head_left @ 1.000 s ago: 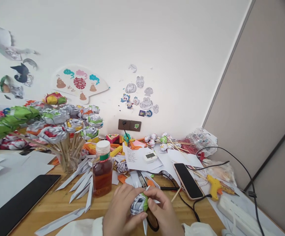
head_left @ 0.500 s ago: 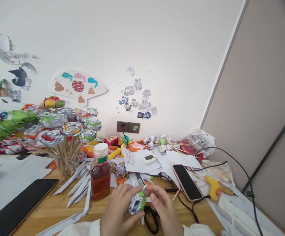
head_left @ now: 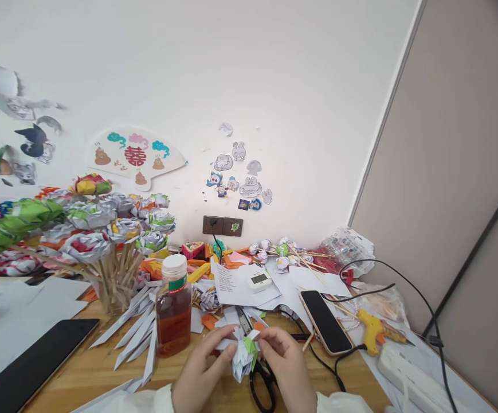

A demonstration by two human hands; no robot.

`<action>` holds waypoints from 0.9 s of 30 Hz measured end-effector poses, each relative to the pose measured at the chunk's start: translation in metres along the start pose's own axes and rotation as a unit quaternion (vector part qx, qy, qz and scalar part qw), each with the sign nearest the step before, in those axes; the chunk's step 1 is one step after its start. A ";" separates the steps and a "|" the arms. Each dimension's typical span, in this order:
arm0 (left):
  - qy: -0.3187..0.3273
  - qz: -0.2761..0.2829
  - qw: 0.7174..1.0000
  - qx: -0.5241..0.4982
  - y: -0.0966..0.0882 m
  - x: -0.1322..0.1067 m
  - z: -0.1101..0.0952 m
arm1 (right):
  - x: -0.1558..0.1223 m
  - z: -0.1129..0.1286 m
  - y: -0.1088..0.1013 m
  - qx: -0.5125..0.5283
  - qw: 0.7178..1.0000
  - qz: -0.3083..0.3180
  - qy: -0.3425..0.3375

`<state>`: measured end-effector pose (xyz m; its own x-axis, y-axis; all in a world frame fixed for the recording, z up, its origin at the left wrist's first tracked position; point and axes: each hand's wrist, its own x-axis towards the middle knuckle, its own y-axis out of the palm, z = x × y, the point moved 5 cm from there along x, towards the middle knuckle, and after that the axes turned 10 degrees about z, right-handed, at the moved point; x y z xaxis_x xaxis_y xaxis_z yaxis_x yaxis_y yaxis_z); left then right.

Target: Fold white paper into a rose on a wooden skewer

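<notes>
Between my hands is a small folded paper flower [head_left: 242, 361], white with a green band, its pointed paper ends facing up. My left hand [head_left: 208, 364] pinches a white paper end on its left side between thumb and fingers. On the other side, my right hand [head_left: 283, 361] has thumb and index finger closed on a white paper strip at the flower's upper right. Black-handled scissors [head_left: 262, 390] lie on the table just beneath, their blades pointing away and partly hidden by the flower.
A bottle of amber liquid [head_left: 173, 315] stands left of my hands, near folded paper strips [head_left: 134, 338]. Finished paper flowers [head_left: 86, 244] fill a holder behind. To the right lie a phone [head_left: 326, 321], a yellow glue gun [head_left: 371, 332], cables and a power strip [head_left: 416, 373].
The flower has been turned and tilted so its paper ends point up. My left hand has shifted from cupping it to pinching an end; my right fingers have closed on a strip.
</notes>
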<state>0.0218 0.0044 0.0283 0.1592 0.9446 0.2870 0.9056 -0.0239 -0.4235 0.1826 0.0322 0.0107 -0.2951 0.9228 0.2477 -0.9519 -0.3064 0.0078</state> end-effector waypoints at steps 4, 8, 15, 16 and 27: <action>0.056 -0.008 0.996 0.067 -0.003 -0.001 -0.017 | -0.003 0.004 0.004 -0.042 0.999 0.006 -0.026; 0.120 0.004 0.985 0.122 0.000 -0.007 -0.028 | -0.005 0.007 0.004 -0.073 0.996 0.000 -0.043; 0.052 -0.042 0.997 0.029 -0.006 -0.006 -0.013 | 0.000 -0.005 0.000 0.087 0.996 -0.013 0.025; 0.031 -0.042 0.999 -0.006 -0.005 -0.004 -0.009 | 0.000 -0.007 0.001 0.113 0.993 -0.006 0.036; -0.028 -0.075 0.990 -0.120 -0.011 0.001 -0.006 | -0.002 -0.006 0.007 0.093 0.994 0.031 0.043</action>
<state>0.0143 0.0034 0.0378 -0.0003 0.9601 0.2797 0.9857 0.0473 -0.1615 0.1761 0.0300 0.0047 -0.3665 0.9148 0.1700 -0.9022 -0.3941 0.1753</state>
